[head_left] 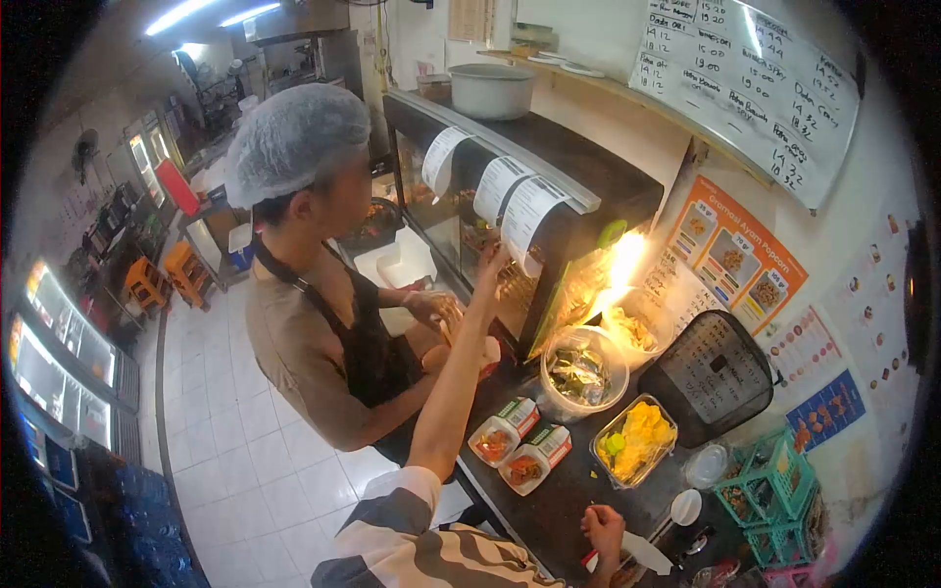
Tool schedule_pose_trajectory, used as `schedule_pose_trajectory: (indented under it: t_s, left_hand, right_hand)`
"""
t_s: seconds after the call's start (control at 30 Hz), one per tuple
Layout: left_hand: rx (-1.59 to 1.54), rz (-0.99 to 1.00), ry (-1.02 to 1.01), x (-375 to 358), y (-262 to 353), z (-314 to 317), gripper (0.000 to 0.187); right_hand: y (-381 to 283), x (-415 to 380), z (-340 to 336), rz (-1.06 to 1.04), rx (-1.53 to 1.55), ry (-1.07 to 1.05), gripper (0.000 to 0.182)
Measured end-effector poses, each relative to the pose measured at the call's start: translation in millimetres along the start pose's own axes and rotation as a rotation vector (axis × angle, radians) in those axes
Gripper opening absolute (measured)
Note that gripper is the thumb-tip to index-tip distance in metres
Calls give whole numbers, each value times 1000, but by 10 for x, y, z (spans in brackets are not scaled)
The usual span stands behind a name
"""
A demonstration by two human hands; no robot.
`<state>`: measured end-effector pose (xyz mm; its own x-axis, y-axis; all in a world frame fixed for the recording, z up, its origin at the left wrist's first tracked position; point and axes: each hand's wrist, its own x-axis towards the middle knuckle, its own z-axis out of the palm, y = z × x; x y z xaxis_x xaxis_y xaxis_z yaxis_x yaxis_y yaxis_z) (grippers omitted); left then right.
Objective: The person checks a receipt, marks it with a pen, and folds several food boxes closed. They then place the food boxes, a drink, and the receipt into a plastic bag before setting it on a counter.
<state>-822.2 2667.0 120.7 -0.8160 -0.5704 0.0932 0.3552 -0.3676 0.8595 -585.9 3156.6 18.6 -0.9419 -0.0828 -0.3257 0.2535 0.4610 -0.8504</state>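
My left hand is raised to the front of the warmer cabinet, its fingers closed at the lower edge of a printed paper slip. More paper slips hang along the cabinet's top edge. Low over the counter, my right hand is loosely curled, with nothing visible in its fingers. Beside it lies a white paper piece. Two small food boxes with red and green sleeves stand between my arms. Ahead of my right hand is a clear tray of yellow food.
A co-worker in a hairnet and dark apron stands at left, hands over food. A tub of foil packets, a black basket and green crates line the counter. A big pot sits on the cabinet.
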Motion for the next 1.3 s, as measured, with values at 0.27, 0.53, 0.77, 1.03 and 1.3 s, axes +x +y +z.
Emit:
schedule_pose_trajectory:
  t_s: [0.27, 0.53, 0.77, 1.03, 1.3]
  left_hand:
    - [108, 63, -36, -65, -128, 35, 58]
    - [-79, 132, -119, -45, 33, 83, 62]
    - [91, 216, -177, -505, 117, 103, 21]
    - [-97, 170, -45, -531, 450, 521, 49]
    - [313, 245, -43, -427, 183, 782, 27]
  right_hand:
    - [413, -96, 130, 50, 9, -28, 18]
    - [318, -133, 103, -13, -6, -44, 22]
    - [424, -236, -28, -40, 52, -79, 17]
    - [191, -133, -286, -132, 80, -113, 18]
    - [459, -217, -344, -137, 106, -88, 15]
